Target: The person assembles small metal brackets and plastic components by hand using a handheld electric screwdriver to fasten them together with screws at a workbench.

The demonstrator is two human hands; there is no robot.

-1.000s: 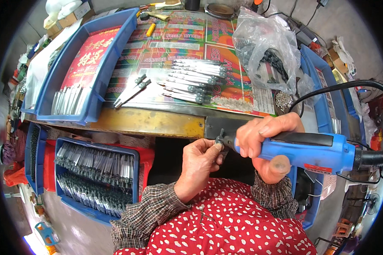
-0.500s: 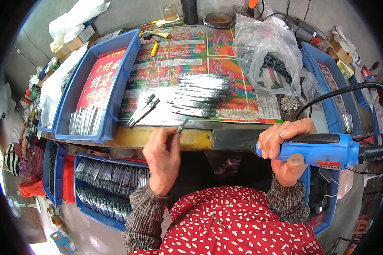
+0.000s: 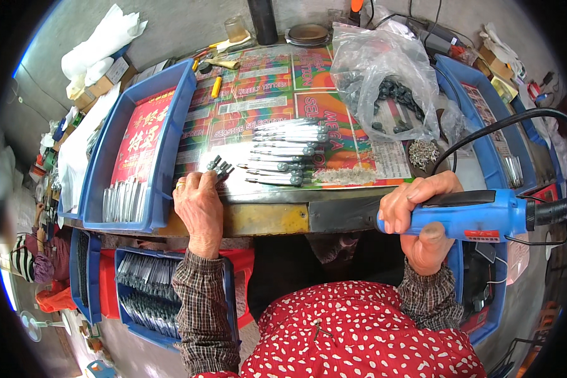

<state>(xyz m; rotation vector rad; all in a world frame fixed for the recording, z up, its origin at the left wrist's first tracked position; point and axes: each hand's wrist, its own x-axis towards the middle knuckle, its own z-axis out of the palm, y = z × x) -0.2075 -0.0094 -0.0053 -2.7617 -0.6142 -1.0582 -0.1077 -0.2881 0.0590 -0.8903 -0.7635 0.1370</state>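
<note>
My right grip (image 3: 422, 220) is holding a stout blue plastic power tool with a black top strip (image 3: 491, 217), fingers and thumb wrapped round its body, its nose pointing left along the near edge of the surface (image 3: 268, 218). A thick black cable (image 3: 504, 127) is arching beyond it. My left grip (image 3: 198, 203) is resting at that edge by a small bunch of slim silver rods with dark grey ends (image 3: 220, 167) — the fingertips are sitting right beside those ends, but my hand is hiding the rest, so I cannot tell whether it is closed on one. Just to the right, a larger spread of dark-ended silver rods (image 3: 280, 154) is lying on multicoloured printed sheeting (image 3: 239, 108). At the left, a long blue plastic tray (image 3: 157, 205) is carrying a red printed card (image 3: 142, 135) and a row of silver strips (image 3: 125, 200). Farther right, a crumpled clear plastic bag (image 3: 381, 57) is holding small dark pieces (image 3: 400, 99) — and a heap of tiny silver metal bits (image 3: 423, 153) is lying near it.
</note>
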